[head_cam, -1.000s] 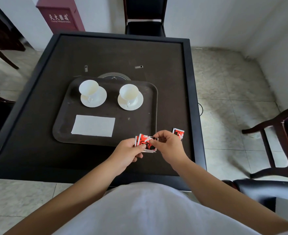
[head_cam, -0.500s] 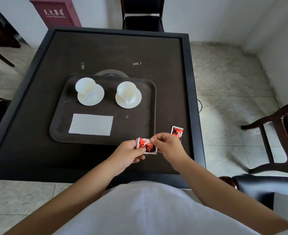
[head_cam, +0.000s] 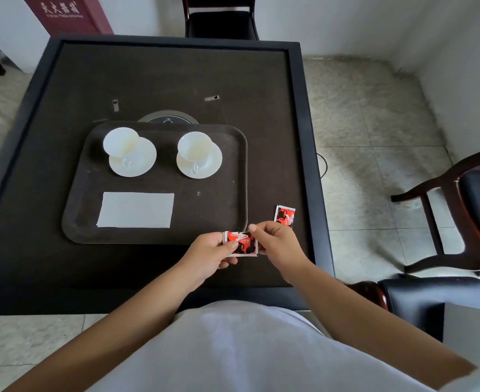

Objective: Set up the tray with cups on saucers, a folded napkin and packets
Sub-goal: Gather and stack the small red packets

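A dark tray [head_cam: 227, 176] lies on the black table [head_cam: 171, 77]. On its far half stand two white cups on saucers, one at the left [head_cam: 125, 149] and one at the right [head_cam: 197, 152]. A folded white napkin [head_cam: 136, 209] lies flat on the tray's near left. Just off the tray's near right corner, my left hand [head_cam: 207, 256] and my right hand [head_cam: 275, 244] together pinch a small stack of red-and-black packets [head_cam: 240, 244]. One more packet [head_cam: 285, 216] lies on the table behind my right hand.
A round metal disc [head_cam: 168, 120] sits in the table behind the tray. Dark chairs stand at the far side [head_cam: 222, 21] and to the right [head_cam: 465, 210], and a padded seat [head_cam: 431, 298] at near right. A red box [head_cam: 66, 14] stands far left.
The fanned packets have been squared into one neat stack between both hands. The hands stay near the tray's near right corner.
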The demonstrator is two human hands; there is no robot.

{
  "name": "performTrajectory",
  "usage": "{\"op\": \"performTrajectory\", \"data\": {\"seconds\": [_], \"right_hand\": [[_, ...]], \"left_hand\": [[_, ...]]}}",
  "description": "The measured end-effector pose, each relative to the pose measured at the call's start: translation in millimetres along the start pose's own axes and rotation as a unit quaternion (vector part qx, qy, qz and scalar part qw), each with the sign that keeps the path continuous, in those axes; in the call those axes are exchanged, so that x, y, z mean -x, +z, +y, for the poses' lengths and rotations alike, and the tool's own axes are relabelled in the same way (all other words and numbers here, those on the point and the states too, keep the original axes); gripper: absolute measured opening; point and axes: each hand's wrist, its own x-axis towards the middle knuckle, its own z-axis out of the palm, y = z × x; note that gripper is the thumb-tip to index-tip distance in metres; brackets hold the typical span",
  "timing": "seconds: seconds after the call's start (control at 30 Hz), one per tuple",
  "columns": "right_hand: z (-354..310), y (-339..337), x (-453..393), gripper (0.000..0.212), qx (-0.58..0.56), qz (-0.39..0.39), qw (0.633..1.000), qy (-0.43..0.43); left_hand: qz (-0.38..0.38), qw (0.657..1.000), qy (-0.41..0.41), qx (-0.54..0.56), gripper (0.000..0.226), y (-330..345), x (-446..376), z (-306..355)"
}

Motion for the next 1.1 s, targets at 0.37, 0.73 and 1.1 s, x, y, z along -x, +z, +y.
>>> {"op": "performTrajectory", "data": {"seconds": [0.37,0.73,1.1], "right_hand": [[43,-31,-72,0.026,0.152,0.291,0.927,0.179],[37,-33,-71,0.008,0.149,0.244,0.952,0.106],[-15,-36,-19,0.013,0.111,-0.051,0.987,-0.106]], "left_hand": [[0.015,0.999,-0.038,-0.004,0.017,0,-10,-8],[0.037,0.998,-0.046,0.007,0.022,-9,-21,-4],[-0.021,0.999,-0.037,0.032,0.012,-16,-22,6]]}}
